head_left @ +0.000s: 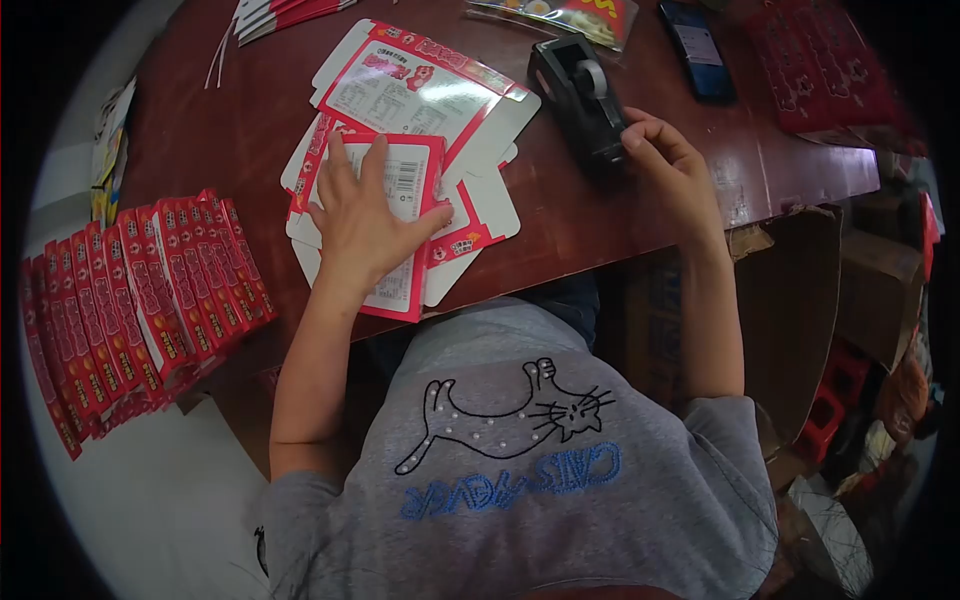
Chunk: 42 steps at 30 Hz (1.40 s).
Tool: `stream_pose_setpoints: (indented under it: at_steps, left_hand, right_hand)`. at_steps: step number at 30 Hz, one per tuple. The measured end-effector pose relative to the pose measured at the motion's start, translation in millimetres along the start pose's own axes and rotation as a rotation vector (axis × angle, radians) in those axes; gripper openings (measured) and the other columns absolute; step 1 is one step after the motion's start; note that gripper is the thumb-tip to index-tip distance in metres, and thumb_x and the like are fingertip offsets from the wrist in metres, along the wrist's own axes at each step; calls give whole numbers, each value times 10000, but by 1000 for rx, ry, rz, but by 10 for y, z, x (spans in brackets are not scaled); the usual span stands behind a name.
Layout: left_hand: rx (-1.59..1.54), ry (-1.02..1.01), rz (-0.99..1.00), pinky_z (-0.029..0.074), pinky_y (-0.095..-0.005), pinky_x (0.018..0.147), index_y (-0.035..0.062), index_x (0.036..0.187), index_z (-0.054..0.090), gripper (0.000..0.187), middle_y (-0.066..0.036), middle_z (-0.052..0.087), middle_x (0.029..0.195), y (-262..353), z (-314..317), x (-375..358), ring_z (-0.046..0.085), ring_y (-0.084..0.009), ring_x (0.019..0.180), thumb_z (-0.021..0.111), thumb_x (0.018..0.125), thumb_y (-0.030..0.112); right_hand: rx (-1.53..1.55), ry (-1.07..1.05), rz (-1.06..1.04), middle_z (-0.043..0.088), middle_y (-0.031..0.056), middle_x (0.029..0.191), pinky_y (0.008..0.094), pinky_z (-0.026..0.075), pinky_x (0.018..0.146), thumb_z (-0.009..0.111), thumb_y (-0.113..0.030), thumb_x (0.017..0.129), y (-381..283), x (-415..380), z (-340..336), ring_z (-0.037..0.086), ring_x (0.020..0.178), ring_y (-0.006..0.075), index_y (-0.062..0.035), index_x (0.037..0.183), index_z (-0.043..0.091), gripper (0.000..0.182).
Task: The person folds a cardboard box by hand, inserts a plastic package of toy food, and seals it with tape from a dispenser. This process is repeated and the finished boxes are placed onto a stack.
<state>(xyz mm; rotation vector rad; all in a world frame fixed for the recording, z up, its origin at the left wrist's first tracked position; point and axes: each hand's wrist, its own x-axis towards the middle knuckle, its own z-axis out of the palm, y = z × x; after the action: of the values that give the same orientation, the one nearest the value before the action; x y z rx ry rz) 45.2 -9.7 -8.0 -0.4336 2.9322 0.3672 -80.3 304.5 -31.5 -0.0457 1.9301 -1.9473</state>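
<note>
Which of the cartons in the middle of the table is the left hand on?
The topmost carton, under the left hand, barcode facing up; the cartons beneath have flaps spread out, this one shows none.

Reddish table (225,150): cartons (415,100), tape dispenser (578,115), phone (697,55)

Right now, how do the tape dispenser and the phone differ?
The tape dispenser is bulky; the phone is slim and flat. The dispenser carries a pale roll; the phone shows a lit screen. The right hand is at the dispenser; neither hand is at the phone. Both are dark and rest on the table.
</note>
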Motion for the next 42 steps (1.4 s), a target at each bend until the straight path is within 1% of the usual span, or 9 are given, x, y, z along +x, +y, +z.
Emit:
stream_pose_setpoints:
  at_steps: [6, 14, 19, 22, 25, 27, 31, 34, 42]
  left_hand:
    - [-52, 67, 234, 268, -610, 1156, 130, 1495, 447, 939, -271, 231, 1593, 4, -122, -95, 249, -496, 1456, 810, 682, 428]
    - [-49, -200, 778, 287, -566, 1164, 229, 1466, 517, 923, -183, 242, 1622, 259, -76, -30, 278, -437, 1460, 800, 590, 303]
    - [-46, -171, 849, 276, -576, 1169, 271, 1445, 558, 905, -179, 219, 1642, 92, 6, -35, 274, -436, 1460, 801, 574, 316]
    - [-7, -145, 882, 289, -582, 1160, 300, 1461, 536, 929, -171, 242, 1633, 14, -6, -39, 290, -437, 1445, 809, 572, 318]
    - [15, -167, 894, 306, -584, 1148, 330, 1503, 470, 992, -160, 274, 1615, 0, 12, -4, 314, -432, 1424, 819, 574, 313]
    - [9, -187, 873, 309, -583, 1145, 341, 1524, 435, 1025, -156, 287, 1607, -7, 27, 5, 325, -426, 1416, 824, 576, 311]
    - [4, -181, 899, 314, -579, 1141, 346, 1535, 406, 1050, -150, 296, 1601, -2, 12, 12, 332, -427, 1407, 842, 580, 319]
    - [23, -167, 928, 323, -574, 1138, 320, 1488, 484, 987, -152, 295, 1601, 1, 8, 4, 332, -423, 1406, 846, 570, 327]
    - [17, -142, 935, 321, -570, 1145, 295, 1391, 596, 867, -150, 298, 1599, 17, 9, -13, 331, -418, 1411, 846, 562, 322]
  right_hand:
    - [90, -1, -151, 540, 141, 1424, 354, 381, 1078, 714, -123, 905, 180, -169, -69, 488, 1330, 209, -31, 920, 707, 93]
    - [18, 146, -168, 565, 156, 1392, 313, 436, 1013, 680, -61, 911, 382, -268, 17, 583, 1191, 189, -17, 859, 656, 72]
    - [-67, 209, -111, 616, 142, 1297, 283, 479, 948, 663, -50, 939, 464, -275, -56, 616, 1098, 160, -6, 913, 659, 51]
    - [-208, 254, -307, 656, 129, 1176, 252, 501, 898, 632, -32, 970, 209, -496, 27, 645, 1020, 141, 7, 1011, 669, 68]
    - [-133, 80, -225, 679, 93, 1071, 231, 512, 835, 611, -12, 980, -109, -626, 271, 663, 952, 117, 0, 1133, 665, 162]
    - [-424, -297, -115, 687, 24, 998, 238, 518, 780, 598, -19, 987, -253, -641, 454, 647, 896, 74, -26, 1211, 662, 233]
    - [-599, -486, -222, 671, 94, 935, 320, 522, 736, 587, -37, 979, -43, -413, 651, 676, 833, 176, -61, 1369, 514, 398]
    - [-657, -564, -229, 682, 125, 929, 411, 525, 732, 605, -104, 953, 57, -280, 691, 686, 863, 310, -71, 1303, 468, 377]
    - [-911, -349, -302, 679, 117, 869, 412, 518, 621, 667, -150, 932, 116, -395, 772, 699, 781, 303, -82, 1167, 505, 294]
